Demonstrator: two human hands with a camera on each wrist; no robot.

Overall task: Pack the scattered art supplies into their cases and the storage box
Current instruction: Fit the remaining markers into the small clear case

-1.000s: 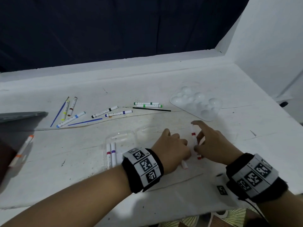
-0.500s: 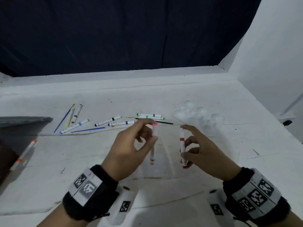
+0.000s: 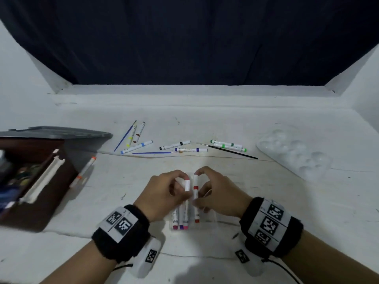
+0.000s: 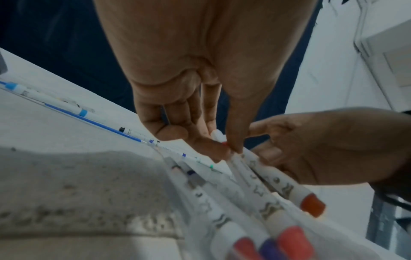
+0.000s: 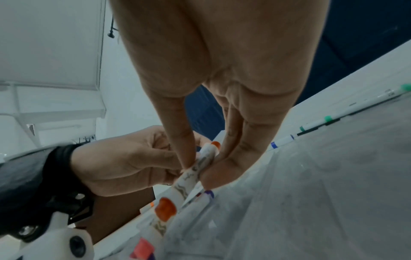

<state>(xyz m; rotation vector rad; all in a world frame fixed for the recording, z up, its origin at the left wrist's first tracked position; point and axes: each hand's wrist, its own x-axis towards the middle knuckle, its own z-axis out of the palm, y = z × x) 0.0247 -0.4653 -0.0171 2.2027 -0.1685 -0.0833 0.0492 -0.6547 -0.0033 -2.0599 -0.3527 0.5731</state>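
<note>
- Head view: my left hand [image 3: 164, 193] pinches a pink-capped marker [image 3: 187, 186], my right hand [image 3: 217, 196] pinches a red marker [image 3: 195, 190] — both slanting into the clear marker case [image 3: 207, 219].
- Beyond the case lie loose markers [image 3: 174, 145] and brushes; the storage box [image 3: 47, 193] sits far left on the bench [image 3: 307, 212].

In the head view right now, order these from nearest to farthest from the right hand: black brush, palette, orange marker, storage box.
From the right hand:
1. Black brush, just beyond the hand.
2. Palette, far right.
3. Orange marker, left, beside the box.
4. Storage box, far left edge.
</note>
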